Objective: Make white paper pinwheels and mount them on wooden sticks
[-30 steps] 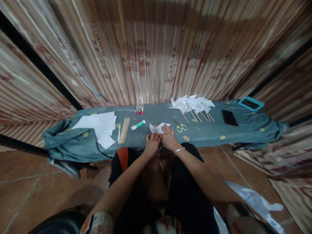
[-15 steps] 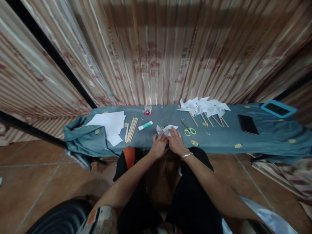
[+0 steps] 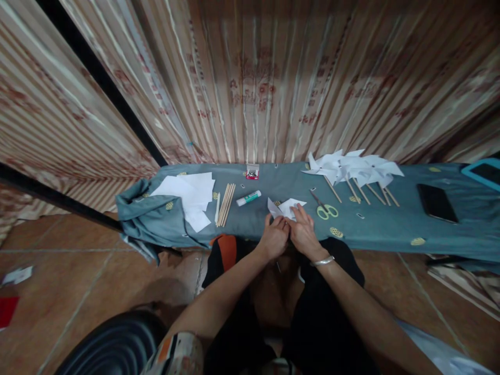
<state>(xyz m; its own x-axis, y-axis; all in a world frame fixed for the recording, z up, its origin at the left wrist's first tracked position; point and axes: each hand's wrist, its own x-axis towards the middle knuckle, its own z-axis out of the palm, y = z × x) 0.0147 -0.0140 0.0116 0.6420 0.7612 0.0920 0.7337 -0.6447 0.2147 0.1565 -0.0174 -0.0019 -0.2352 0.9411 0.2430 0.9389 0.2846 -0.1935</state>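
Head view: a folded white paper [image 3: 288,207] is seen lying on the teal cloth [image 3: 390,229], just left of the scissors [image 3: 324,208]. The right hand [image 3: 303,234] is laid on the paper's near edge, its fingers stretched out, close together and pressed flat. The left hand [image 3: 274,237] is set against it, a little farther left of the scissors. Its fingers are curled together at the paper's near corner, and whether the paper is pinched cannot be told. A glue stick [image 3: 249,198], sticks [image 3: 225,197] and loose sheets [image 3: 187,190] are found farther left of the scissors. Pinwheels [image 3: 353,166] are heaped behind and right of the scissors, and a phone [image 3: 436,202] is laid well to their right.
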